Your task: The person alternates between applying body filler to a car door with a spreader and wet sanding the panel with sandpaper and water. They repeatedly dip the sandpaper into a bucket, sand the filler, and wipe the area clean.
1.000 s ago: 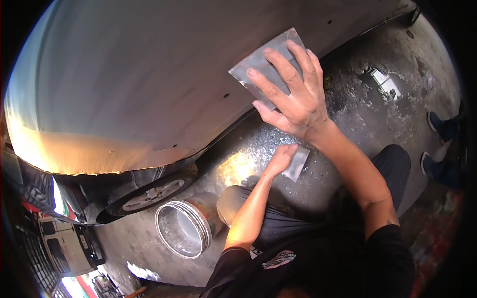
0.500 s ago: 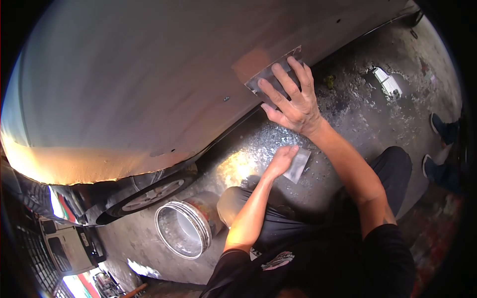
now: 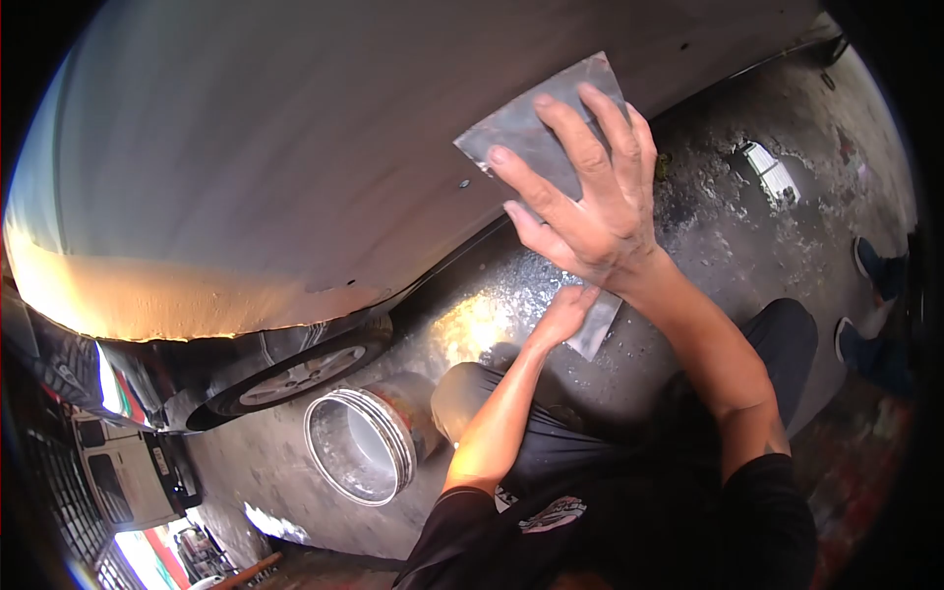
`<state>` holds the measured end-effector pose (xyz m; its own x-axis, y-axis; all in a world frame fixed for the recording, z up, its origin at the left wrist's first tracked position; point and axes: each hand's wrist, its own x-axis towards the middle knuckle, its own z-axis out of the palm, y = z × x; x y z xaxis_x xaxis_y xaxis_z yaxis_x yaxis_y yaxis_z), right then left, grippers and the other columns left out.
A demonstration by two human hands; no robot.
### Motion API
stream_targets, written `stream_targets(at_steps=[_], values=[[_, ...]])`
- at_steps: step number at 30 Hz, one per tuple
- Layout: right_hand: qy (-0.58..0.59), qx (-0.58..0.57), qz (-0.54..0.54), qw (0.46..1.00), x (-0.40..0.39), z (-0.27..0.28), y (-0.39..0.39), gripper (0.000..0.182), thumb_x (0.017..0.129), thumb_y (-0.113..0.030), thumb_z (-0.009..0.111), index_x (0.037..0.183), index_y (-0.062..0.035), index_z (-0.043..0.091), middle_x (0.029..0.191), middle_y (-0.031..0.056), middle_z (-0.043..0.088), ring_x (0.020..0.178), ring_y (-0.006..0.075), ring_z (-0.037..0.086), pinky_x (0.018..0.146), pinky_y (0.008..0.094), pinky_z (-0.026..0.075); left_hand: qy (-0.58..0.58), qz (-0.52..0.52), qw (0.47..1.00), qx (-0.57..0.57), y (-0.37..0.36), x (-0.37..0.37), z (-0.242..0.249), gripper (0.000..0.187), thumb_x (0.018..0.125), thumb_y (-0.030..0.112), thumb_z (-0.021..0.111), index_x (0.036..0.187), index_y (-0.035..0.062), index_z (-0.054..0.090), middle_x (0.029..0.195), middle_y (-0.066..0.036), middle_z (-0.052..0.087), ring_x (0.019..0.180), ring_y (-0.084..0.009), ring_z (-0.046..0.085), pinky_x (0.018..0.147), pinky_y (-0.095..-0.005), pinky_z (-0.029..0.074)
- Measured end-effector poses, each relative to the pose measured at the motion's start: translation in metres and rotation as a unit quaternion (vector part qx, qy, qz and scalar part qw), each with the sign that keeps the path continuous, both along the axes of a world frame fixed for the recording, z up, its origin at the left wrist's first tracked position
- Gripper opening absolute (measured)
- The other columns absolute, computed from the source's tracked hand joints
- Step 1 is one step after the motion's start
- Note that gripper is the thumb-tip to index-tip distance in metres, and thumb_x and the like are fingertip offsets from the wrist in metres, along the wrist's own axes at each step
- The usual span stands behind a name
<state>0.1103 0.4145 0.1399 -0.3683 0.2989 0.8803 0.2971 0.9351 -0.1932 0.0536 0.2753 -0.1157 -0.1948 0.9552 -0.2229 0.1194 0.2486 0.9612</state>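
Note:
My right hand (image 3: 600,197) has its fingers spread over a thin grey rectangular sheet (image 3: 521,128), which lies between the hand and the grey lower body panel of a car (image 3: 295,167). The sheet's upper edge and left corner show past the fingertips. Lower down, my left hand (image 3: 568,313) pinches a second, smaller grey sheet (image 3: 596,330) above the wet floor, below my right wrist.
An open bucket (image 3: 362,445) with a little liquid stands by my knee, near the car's wheel (image 3: 305,379). Another person's feet (image 3: 870,270) are at the far right. A light vehicle (image 3: 123,472) is at the lower left.
My right hand and its sheet have come away from the low edge of the panel, nearer to the camera. The reddish-brown patch beside the sheet is now hidden. My left hand is nearly still.

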Motion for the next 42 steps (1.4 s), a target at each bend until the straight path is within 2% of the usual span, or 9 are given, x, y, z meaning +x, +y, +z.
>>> stream_targets(at_steps=[10, 12, 13, 15, 18, 23, 35, 40, 42], values=[[-0.008, 0.054, -0.026, 0.998, -0.023, -0.081, 0.006, 0.064, 0.067, -0.025, 0.086, 0.129, -0.0246, 0.071, 0.149, 0.015, 0.054, 0.139, 0.0431, 0.046, 0.104, 0.0675, 0.039, -0.01, -0.011, 0.999, -0.035, -0.002, -0.003, 0.02, 0.048, 0.11, 0.032, 0.053, 0.099, -0.0115, 0.07, 0.085, -0.018, 0.074, 0.084, -0.0236, 0.065, 0.081, -0.0425, 0.051], [-0.016, 0.04, -0.016, 0.999, -0.015, -0.089, 0.001, 0.064, 0.067, -0.024, 0.086, 0.129, -0.0231, 0.071, 0.149, 0.0157, 0.054, 0.138, 0.0436, 0.047, 0.103, 0.0675, 0.039, -0.026, -0.047, 0.998, -0.036, -0.001, -0.005, 0.023, 0.043, 0.109, 0.029, 0.053, 0.117, -0.0105, 0.068, 0.109, -0.021, 0.075, 0.105, -0.0261, 0.067, 0.095, -0.041, 0.051], [-0.035, 0.008, -0.004, 0.999, -0.009, -0.086, -0.004, 0.066, 0.065, -0.02, 0.085, 0.129, -0.0215, 0.072, 0.148, 0.0162, 0.054, 0.137, 0.0446, 0.047, 0.104, 0.0672, 0.04, -0.026, -0.047, 0.998, -0.036, -0.001, -0.003, 0.027, 0.043, 0.109, 0.029, 0.053, 0.117, -0.0105, 0.068, 0.109, -0.021, 0.075, 0.105, -0.0261, 0.067, 0.095, -0.041, 0.051], [-0.053, -0.02, 0.007, 0.998, 0.003, -0.073, -0.015, 0.068, 0.063, -0.017, 0.085, 0.13, -0.0198, 0.074, 0.147, 0.0166, 0.055, 0.136, 0.0456, 0.048, 0.104, 0.0669, 0.04, -0.014, -0.013, 1.0, 0.016, 0.001, 0.004, 0.039, 0.046, 0.11, 0.026, 0.051, 0.14, -0.0084, 0.058, 0.139, -0.024, 0.064, 0.136, -0.0286, 0.055, 0.114, -0.0407, 0.042], [-0.069, -0.034, 0.005, 0.997, 0.009, -0.038, -0.022, 0.064, 0.063, -0.019, 0.084, 0.127, -0.0191, 0.075, 0.145, 0.0182, 0.057, 0.136, 0.0454, 0.048, 0.105, 0.067, 0.039, -0.076, -0.001, 0.997, 0.01, 0.006, 0.004, 0.046, 0.051, 0.11, 0.022, 0.051, 0.151, -0.0074, 0.048, 0.156, -0.023, 0.051, 0.151, -0.0298, 0.039, 0.125, -0.0411, 0.031], [-0.016, 0.049, 0.01, 0.999, -0.015, 0.008, -0.016, 0.063, 0.064, -0.021, 0.083, 0.127, -0.0199, 0.075, 0.148, 0.0121, 0.059, 0.138, 0.043, 0.048, 0.106, 0.067, 0.039, -0.017, -0.029, 0.999, -0.021, 0.006, 0.004, 0.064, 0.047, 0.109, 0.021, 0.05, 0.148, -0.0056, 0.053, 0.154, -0.025, 0.054, 0.147, -0.033, 0.045, 0.122, -0.0415, 0.034], [-0.061, 0.016, 0.008, 0.998, -0.009, -0.093, -0.017, 0.063, 0.068, -0.019, 0.083, 0.129, -0.0153, 0.072, 0.148, 0.0101, 0.056, 0.137, 0.0432, 0.047, 0.101, 0.0709, 0.04, -0.022, -0.044, 0.998, -0.025, 0.002, 0.0, 0.061, 0.046, 0.107, 0.015, 0.051, 0.147, -0.0082, 0.052, 0.151, -0.025, 0.056, 0.147, -0.0325, 0.046, 0.121, -0.0415, 0.035], [-0.051, -0.051, 0.031, 0.997, 0.016, -0.047, -0.02, 0.061, 0.069, -0.022, 0.079, 0.129, -0.0146, 0.074, 0.147, 0.0163, 0.055, 0.135, 0.0454, 0.048, 0.106, 0.0667, 0.039, -0.032, -0.009, 0.999, 0.02, 0.005, 0.006, 0.042, 0.048, 0.109, 0.019, 0.052, 0.149, -0.007, 0.051, 0.152, -0.024, 0.055, 0.149, -0.0308, 0.043, 0.123, -0.0404, 0.033], [-0.028, -0.035, 0.022, 0.999, 0.013, -0.018, -0.015, 0.061, 0.068, -0.022, 0.08, 0.129, -0.0168, 0.074, 0.147, 0.0167, 0.055, 0.135, 0.0461, 0.048, 0.107, 0.0645, 0.04, 0.009, -0.007, 0.999, 0.032, 0.003, 0.008, 0.046, 0.042, 0.109, 0.023, 0.053, 0.134, -0.0089, 0.063, 0.132, -0.024, 0.068, 0.13, -0.0296, 0.06, 0.111, -0.0408, 0.045]])
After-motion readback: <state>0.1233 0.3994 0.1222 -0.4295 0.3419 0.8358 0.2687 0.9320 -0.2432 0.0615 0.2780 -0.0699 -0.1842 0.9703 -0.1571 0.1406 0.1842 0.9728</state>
